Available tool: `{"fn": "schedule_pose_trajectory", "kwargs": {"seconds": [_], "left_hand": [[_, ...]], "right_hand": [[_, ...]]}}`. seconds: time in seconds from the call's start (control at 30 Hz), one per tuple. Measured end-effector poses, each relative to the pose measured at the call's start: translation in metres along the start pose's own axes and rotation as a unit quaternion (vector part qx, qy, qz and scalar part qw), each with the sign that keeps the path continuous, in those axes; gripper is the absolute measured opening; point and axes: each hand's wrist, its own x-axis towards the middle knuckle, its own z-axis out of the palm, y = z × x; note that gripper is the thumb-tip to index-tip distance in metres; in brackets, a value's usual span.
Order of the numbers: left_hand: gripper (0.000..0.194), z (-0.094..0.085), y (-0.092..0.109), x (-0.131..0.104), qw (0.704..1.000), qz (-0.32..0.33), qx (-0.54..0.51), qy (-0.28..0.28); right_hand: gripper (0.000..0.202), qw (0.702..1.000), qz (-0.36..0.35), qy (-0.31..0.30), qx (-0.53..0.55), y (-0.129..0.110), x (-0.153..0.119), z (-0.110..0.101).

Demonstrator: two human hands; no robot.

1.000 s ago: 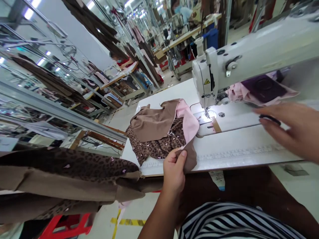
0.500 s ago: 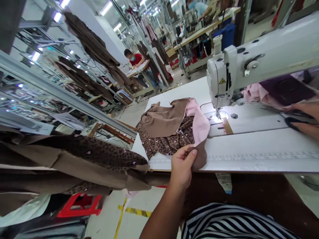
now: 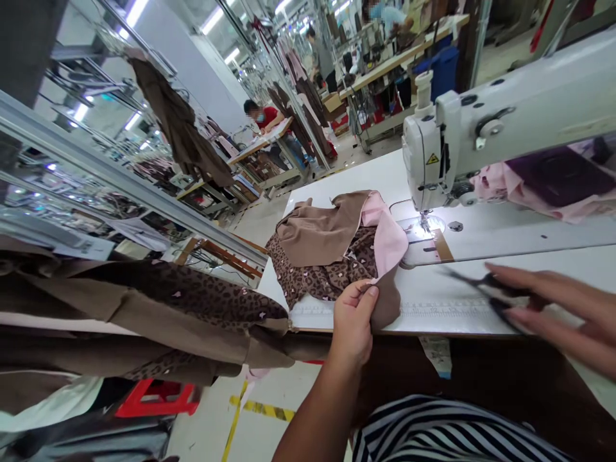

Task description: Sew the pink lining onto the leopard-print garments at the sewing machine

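Note:
Between thumb and fingers, my left hand (image 3: 353,321) pinches the edge of a garment piece (image 3: 320,234) at the table's front edge. The piece is plain brown and brown leopard print, with a pink part folded over at its right. My right hand (image 3: 563,308), blurred by motion, holds dark-handled scissors (image 3: 500,285) over the table, blades pointing left towards the cloth. The blades are apart from the garment piece. Behind the hands stands a white sewing machine (image 3: 428,160), its lit needle area just right of the pink part.
Brown and leopard-print garments (image 3: 192,301) hang at the left beside the table. Pink and purple cloth (image 3: 553,176) lies beneath the machine arm. A ruler strip (image 3: 447,311) runs along the table's front. A red stool (image 3: 156,398) stands low left; co-workers (image 3: 267,119) sit farther back.
My right hand has come left and nearer from the far right of the table, bringing the scissors into the open. My left hand keeps its pinch on the cloth.

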Motion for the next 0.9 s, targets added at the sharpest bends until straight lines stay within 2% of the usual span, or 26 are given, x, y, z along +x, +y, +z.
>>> {"fn": "schedule_pose_trajectory", "kwargs": {"seconds": [0.03, 0.1, 0.13, 0.23, 0.33, 0.5, 0.9], "left_hand": [[0.046, 0.000, 0.000, 0.000, 1.000, -0.001, -0.001, -0.001], [0.047, -0.001, 0.000, -0.001, 1.000, -0.002, -0.006, -0.003], [0.047, -0.001, 0.000, -0.001, 1.000, -0.002, -0.009, -0.004], [0.047, -0.003, -0.001, -0.003, 1.000, 0.000, -0.019, -0.006], [0.051, -0.003, -0.001, -0.003, 1.000, 0.002, -0.015, -0.017], [0.050, -0.004, -0.001, -0.002, 0.999, -0.007, 0.006, -0.042], [0.044, -0.006, -0.003, 0.001, 1.000, 0.000, 0.011, -0.020]], "right_hand": [[0.040, 0.998, -0.060, -0.001, 0.025, -0.019, 0.004, 0.007], [0.035, 0.991, -0.124, 0.038, 0.021, -0.045, 0.014, 0.020], [0.036, 0.987, -0.152, 0.058, 0.011, -0.052, 0.019, 0.027], [0.037, 0.979, -0.194, 0.061, -0.031, -0.062, 0.029, 0.042], [0.036, 0.972, -0.217, 0.055, -0.075, -0.067, 0.033, 0.048], [0.035, 0.960, -0.244, 0.074, -0.118, -0.077, 0.036, 0.046], [0.031, 0.953, -0.250, 0.085, -0.148, -0.074, 0.036, 0.041]]}}
